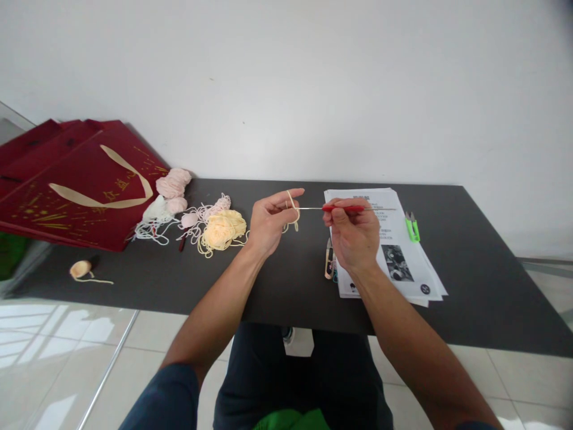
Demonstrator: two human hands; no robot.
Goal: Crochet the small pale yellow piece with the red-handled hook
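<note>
My right hand (358, 233) grips the red handle of a crochet hook (342, 209), above a stack of printed papers. The hook's thin metal shaft points left and reaches my left hand (268, 222). Pale yellow yarn (293, 203) loops round the left index finger, which is stretched out. The left thumb and other fingers close on the yarn, and a short tail hangs below them. The shaft's tip meets the yarn by the thumb; whether it passes through a loop I cannot make out. A yellow yarn ball (224, 230) lies left of my left hand.
Red gift bags (85, 185) stand at the left of the dark table (286, 286). Pink yarn (173, 184) and white yarn (154, 224) lie beside them. Nearer is a small crocheted piece (80, 269). Green snips (412, 227) and beige snips (329, 260) lie by the printed papers (403, 239).
</note>
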